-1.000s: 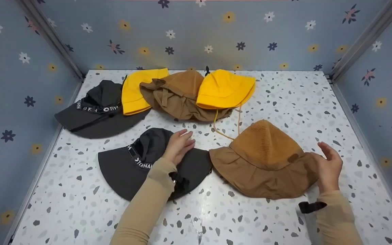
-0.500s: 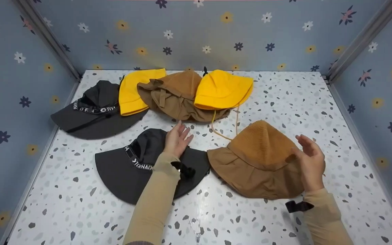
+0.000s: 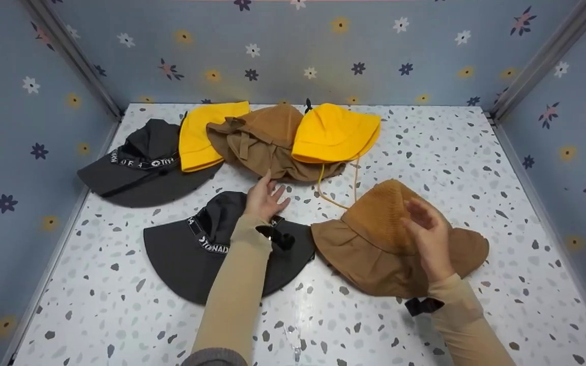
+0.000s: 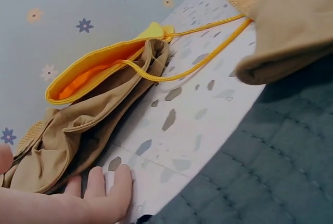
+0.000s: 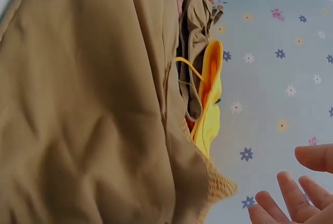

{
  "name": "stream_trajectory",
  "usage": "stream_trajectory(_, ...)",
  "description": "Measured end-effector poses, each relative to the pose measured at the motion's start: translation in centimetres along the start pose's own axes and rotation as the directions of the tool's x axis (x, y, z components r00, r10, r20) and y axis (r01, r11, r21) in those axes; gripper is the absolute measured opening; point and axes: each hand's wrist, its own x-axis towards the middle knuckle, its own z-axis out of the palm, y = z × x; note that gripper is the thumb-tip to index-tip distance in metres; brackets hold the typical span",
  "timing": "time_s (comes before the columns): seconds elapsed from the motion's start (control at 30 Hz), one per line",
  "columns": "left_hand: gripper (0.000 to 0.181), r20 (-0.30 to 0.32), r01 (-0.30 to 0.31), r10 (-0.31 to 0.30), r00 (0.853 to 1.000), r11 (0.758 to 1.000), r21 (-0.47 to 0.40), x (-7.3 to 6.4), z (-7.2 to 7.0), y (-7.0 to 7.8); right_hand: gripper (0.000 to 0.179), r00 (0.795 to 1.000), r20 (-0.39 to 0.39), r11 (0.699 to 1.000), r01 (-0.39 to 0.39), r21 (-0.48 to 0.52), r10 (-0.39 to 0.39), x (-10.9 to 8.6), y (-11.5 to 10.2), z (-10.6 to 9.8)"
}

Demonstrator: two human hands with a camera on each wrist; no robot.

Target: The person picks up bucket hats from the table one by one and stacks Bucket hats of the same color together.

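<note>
In the head view my left hand [image 3: 266, 199] reaches over the front dark grey wide-brimmed hat [image 3: 181, 259]. Its spread fingertips are right at the lower brim of the rear brown sun hat [image 3: 265, 155], whose folded brim [image 4: 78, 122] fills the left side of the left wrist view. My right hand [image 3: 429, 241] hovers over the front brown sun hat [image 3: 394, 264] with fingers loosely bent and nothing in them. That hat has a ribbed tan crown and a wide brim. A yellow bucket hat [image 3: 333, 134] with a cord [image 3: 323, 190] overlaps the rear brown hat.
Another yellow hat [image 3: 199, 137] lies partly on a second dark grey hat [image 3: 155, 188] at the back left. All the hats lie on a speckled white table [image 3: 354, 330]. Flower-patterned panels [image 3: 293, 51] enclose its back and sides.
My right hand has moved left from the brim's right edge to over the front brown hat. My left hand has moved slightly farther back, to the rear brown hat's brim. The hats stay put.
</note>
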Motion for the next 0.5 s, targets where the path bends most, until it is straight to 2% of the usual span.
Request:
stream_trajectory(0.27,0.026,-0.095,-0.014,0.021,0.995,0.997,0.074,0.2,1.1,0.1,0.045,0.996,0.086,0.999,-0.038,0.018,0.036,-0.1,0.6,1.9)
stream_trajectory(0.5,0.033,-0.133,-0.045,0.063,0.989,0.990,0.133,0.1,1.8,-0.3,0.043,0.989,0.138,0.997,-0.053,0.051,0.046,0.5,1.0,4.4)
